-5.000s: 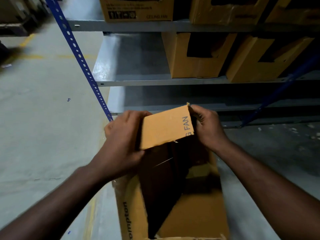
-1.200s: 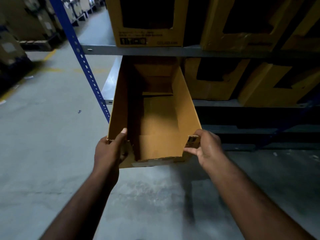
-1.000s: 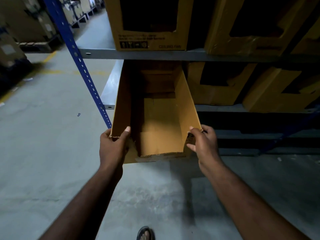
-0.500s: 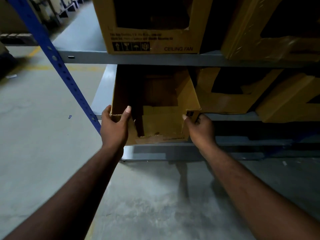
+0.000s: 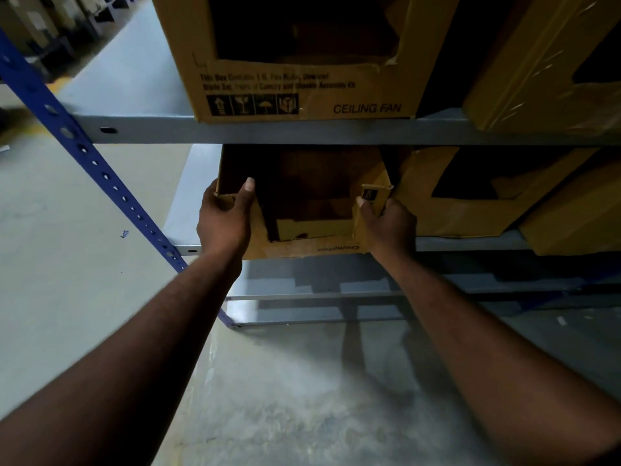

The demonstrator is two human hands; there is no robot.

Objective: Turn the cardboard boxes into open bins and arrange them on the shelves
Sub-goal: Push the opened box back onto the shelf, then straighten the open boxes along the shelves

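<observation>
An open brown cardboard bin point(image 5: 312, 245) sits partly on the middle shelf point(image 5: 183, 210), its cut-out front facing me and its front edge still past the shelf lip. My left hand point(image 5: 223, 216) grips its front left corner, thumb inside the opening. My right hand point(image 5: 391, 223) grips the front right corner, thumb on the inner wall. The bin's back is hidden in shadow under the upper shelf point(image 5: 302, 132).
A bin marked CEILING FAN point(image 5: 302, 95) stands on the upper shelf, another point(image 5: 544, 62) to its right. Two more bins point(image 5: 470, 210) point(image 5: 578, 220) fill the middle shelf to the right. A blue upright point(image 5: 90, 159) runs at left. Concrete floor point(image 5: 302, 398) lies below.
Five seconds ago I was tearing a flap off the box on the floor. Since then both hands have lifted the bin and pushed it forward onto the middle shelf.
</observation>
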